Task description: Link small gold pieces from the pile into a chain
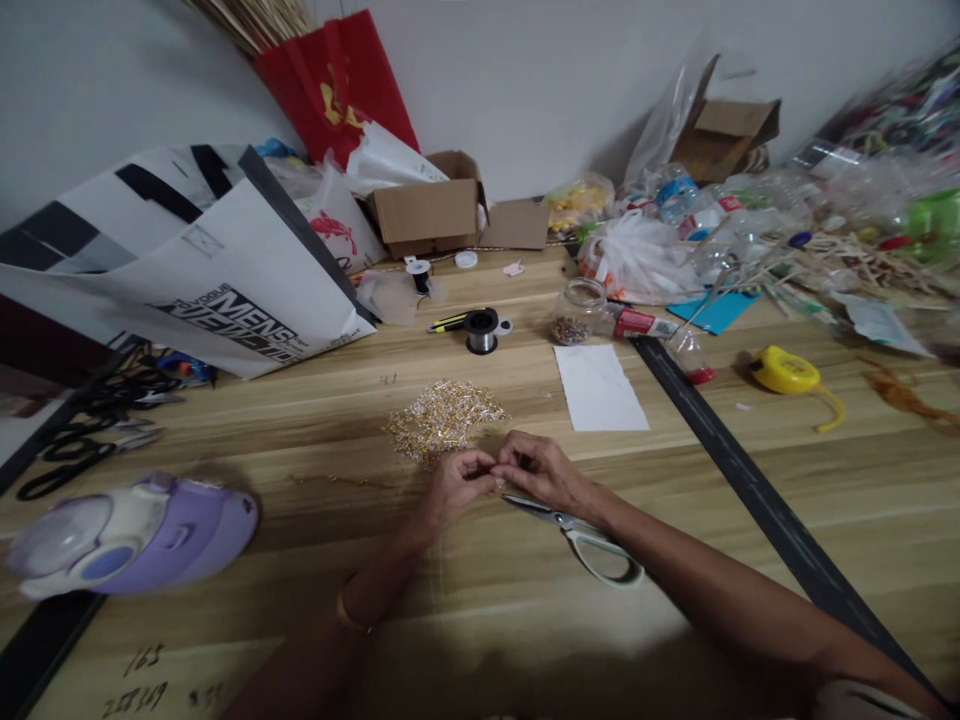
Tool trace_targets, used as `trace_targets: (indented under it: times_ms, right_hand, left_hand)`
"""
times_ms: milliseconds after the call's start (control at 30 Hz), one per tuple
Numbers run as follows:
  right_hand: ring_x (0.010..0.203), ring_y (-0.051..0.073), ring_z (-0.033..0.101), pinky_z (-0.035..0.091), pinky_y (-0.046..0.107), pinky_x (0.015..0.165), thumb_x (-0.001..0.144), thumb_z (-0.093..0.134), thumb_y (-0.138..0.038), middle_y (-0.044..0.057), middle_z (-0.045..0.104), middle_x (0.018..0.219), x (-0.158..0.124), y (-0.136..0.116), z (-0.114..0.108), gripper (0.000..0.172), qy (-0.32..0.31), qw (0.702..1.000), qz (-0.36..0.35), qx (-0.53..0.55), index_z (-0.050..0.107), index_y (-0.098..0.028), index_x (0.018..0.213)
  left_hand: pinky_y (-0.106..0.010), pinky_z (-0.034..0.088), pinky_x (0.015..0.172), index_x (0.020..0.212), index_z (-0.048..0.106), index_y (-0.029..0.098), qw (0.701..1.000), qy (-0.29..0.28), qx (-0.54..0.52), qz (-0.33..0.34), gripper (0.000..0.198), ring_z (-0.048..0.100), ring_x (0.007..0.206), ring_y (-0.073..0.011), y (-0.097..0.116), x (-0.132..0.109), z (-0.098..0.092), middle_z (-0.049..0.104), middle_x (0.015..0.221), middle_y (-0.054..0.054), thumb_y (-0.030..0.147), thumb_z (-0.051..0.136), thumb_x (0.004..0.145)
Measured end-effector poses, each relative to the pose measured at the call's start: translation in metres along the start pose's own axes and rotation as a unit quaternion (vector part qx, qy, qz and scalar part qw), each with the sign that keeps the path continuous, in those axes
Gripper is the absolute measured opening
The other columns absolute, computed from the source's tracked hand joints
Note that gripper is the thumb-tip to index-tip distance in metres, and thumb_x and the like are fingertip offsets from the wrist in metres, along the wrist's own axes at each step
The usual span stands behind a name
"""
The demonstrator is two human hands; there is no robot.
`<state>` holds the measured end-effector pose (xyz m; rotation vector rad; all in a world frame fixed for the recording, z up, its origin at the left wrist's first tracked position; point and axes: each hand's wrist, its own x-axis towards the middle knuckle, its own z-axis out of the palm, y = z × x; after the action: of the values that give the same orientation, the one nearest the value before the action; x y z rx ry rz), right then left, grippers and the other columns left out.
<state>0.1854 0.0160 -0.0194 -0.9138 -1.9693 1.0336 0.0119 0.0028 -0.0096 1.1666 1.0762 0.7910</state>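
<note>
My left hand and my right hand meet at the fingertips over the wooden table, both closed in a pinch. Whatever lies between the fingers is too small to make out. Just beyond them spreads a pile of small gold and clear beads. A thin gold chain-like strand lies on the wood left of my left hand. Under my right wrist rests a pair of scissors with pale handles, its blades pointing toward my fingers.
Beyond the beads stand a spool of silver wire and a yellow-black cutter. White paper, a jar of beads and a yellow tape measure lie rightward. At left are a purple bottle, pliers and a large paper bag.
</note>
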Motion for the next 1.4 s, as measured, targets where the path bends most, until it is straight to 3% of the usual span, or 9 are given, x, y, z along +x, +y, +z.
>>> trace_targets:
  times_ms: [300,933,1167,1400]
  right_hand:
    - [0.068,0.014,0.051,0.036,0.023,0.057,0.09,0.046,-0.035,0.004,0.059,0.079,0.002,-0.008,-0.003,0.025,-0.02,0.999,0.023,0.025,0.061,-0.015,0.09]
    - [0.067,0.013,0.051,0.038,0.022,0.059,0.087,0.05,-0.023,0.003,0.057,0.075,0.002,-0.005,-0.001,0.013,-0.007,1.0,-0.011,-0.021,0.057,-0.015,0.081]
    - [0.064,0.012,0.049,0.038,0.022,0.057,0.087,0.049,-0.017,0.003,0.055,0.074,0.0,-0.006,0.0,0.009,0.018,0.996,-0.062,-0.061,0.054,-0.016,0.079]
    - [0.074,0.015,0.054,0.042,0.025,0.065,0.091,0.043,-0.019,0.006,0.057,0.081,-0.002,-0.005,0.0,0.012,-0.02,0.984,-0.122,-0.13,0.054,-0.017,0.087]
  left_hand:
    - [-0.021,0.043,0.056,0.066,0.062,0.013,0.999,0.047,-0.019,0.006,0.017,0.054,0.054,-0.0095,0.008,-0.001,-0.003,0.06,0.056,0.001,0.026,0.072,0.062]
    - [-0.022,0.045,0.058,0.066,0.06,0.013,0.999,0.045,-0.013,0.017,0.019,0.056,0.056,-0.0103,0.01,-0.004,-0.003,0.062,0.058,0.0,0.03,0.07,0.066]
    - [-0.021,0.045,0.057,0.065,0.059,0.013,0.997,0.07,-0.008,0.021,0.019,0.057,0.056,-0.0103,0.008,-0.002,-0.004,0.062,0.058,0.0,0.028,0.07,0.066]
    - [-0.021,0.045,0.057,0.062,0.059,0.013,0.995,0.093,-0.023,0.013,0.016,0.056,0.054,-0.0096,0.006,-0.001,-0.005,0.061,0.056,0.001,0.024,0.07,0.063]
